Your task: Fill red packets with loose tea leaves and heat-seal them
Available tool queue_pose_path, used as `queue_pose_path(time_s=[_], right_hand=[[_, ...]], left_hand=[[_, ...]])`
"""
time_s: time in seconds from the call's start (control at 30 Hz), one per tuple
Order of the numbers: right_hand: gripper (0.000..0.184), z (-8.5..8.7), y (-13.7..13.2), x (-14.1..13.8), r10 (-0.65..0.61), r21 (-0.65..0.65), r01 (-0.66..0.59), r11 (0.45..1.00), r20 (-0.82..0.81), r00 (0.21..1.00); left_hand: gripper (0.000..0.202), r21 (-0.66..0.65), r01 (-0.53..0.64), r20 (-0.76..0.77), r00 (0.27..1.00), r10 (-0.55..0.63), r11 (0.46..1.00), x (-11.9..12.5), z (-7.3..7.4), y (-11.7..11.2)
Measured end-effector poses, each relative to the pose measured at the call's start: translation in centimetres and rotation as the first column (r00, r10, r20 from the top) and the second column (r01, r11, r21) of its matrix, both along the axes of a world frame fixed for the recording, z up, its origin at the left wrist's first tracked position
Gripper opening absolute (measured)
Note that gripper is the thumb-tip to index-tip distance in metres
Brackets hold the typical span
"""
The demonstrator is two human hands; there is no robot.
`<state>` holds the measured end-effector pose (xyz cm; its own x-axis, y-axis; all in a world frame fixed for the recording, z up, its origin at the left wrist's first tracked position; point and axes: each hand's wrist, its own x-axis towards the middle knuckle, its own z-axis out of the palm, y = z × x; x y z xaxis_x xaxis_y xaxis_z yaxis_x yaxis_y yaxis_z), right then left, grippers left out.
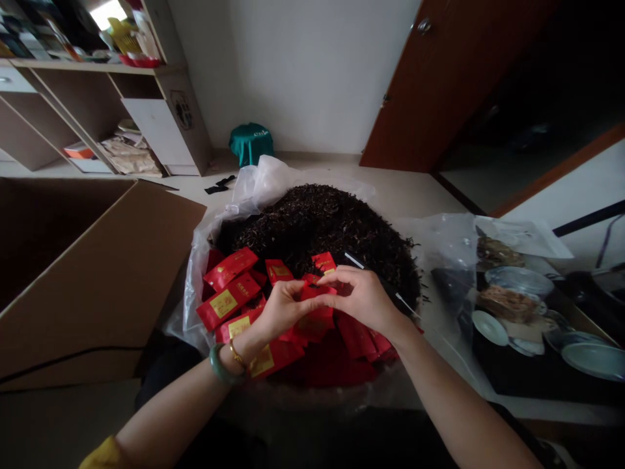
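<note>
My left hand (282, 309) and my right hand (360, 298) meet over a heap of red packets, fingers curled and pinched at the top of one small red packet (315, 324). Dark shreds show at its upper end, between the fingertips. Several more red packets with gold labels (224, 302) lie loosely to the left. Plain red packets (364, 339) lie under my right hand. Just beyond is a large mound of dark, dry, tea-like leaves (327, 215) in a clear plastic liner (194, 280). A dark flat object with pale edges (354, 260) is partly hidden behind my right hand.
An open cardboard box (161, 260) stands at left. To the right, a dark tray (508, 374) holds dishes, including a white saucer (489, 327). A teal bag (251, 144) sits by the wall. Shelving (178, 124) stands back left; a brown door (415, 98) is back right.
</note>
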<state>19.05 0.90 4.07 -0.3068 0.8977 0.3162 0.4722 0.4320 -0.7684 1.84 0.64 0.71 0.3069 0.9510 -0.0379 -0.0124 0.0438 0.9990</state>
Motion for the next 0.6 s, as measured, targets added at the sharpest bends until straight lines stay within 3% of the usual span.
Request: queue_pose_path(time_s=[0.17, 0.4, 0.6], right_hand=[[0.026, 0.1, -0.2, -0.1, 0.013, 0.029, -0.013, 0.999, 0.027, 1.0], [0.028, -0.2, -0.3, -0.6, 0.043, 0.137, -0.041, 0.99, -0.016, 0.999], [0.033, 0.0, -0.8, -1.1, 0.038, 0.177, -0.072, 0.981, 0.187, 0.982]], left_hand=[[0.043, -0.035, 0.037, 0.037, 0.999, -0.036, 0.999, -0.1, 0.0, 0.1], [0.045, -0.175, 0.239, 0.111, 0.969, -0.222, 0.955, 0.3, 0.3, -0.4], [0.038, -0.131, 0.285, 0.113, 0.956, -0.272, 0.95, 0.5, -0.2, -0.7]])
